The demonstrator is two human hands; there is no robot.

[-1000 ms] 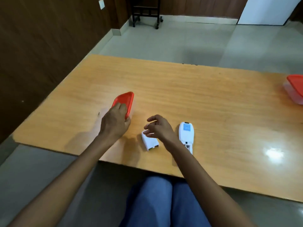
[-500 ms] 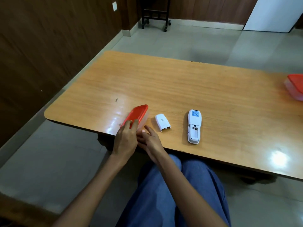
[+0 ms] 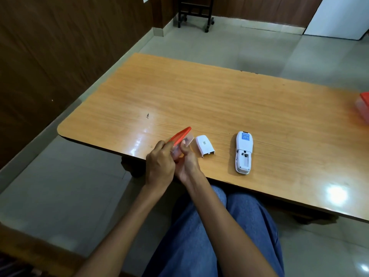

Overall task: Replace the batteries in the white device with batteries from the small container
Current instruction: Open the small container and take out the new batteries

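At the near edge of the wooden table (image 3: 199, 92), furthest left, the left hand (image 3: 159, 166) was closed around the small container (image 3: 182, 143), a clear tub with a red lid (image 3: 179, 134), holding it tilted just above the table edge. The right hand (image 3: 186, 163) pressed against the same container from the other side, its thumb on the clear wall; it looked to be gripping the tub to pry the lid off. Something dark showed through the plastic, probably the batteries, though too small to be sure.

Just beside the container to the right lay the white battery cover (image 3: 204, 145), loose on the table. Further right, well apart from the hands, the white device (image 3: 243, 151) lay face down with its battery bay open and apparently empty.

The likely trouble lay in the tilt. If the lid popped suddenly, the batteries could spill past the table edge onto the lap or floor. A jerk could also knock the cover off the table.

At the far right edge sat another red-lidded tub (image 3: 363, 106).
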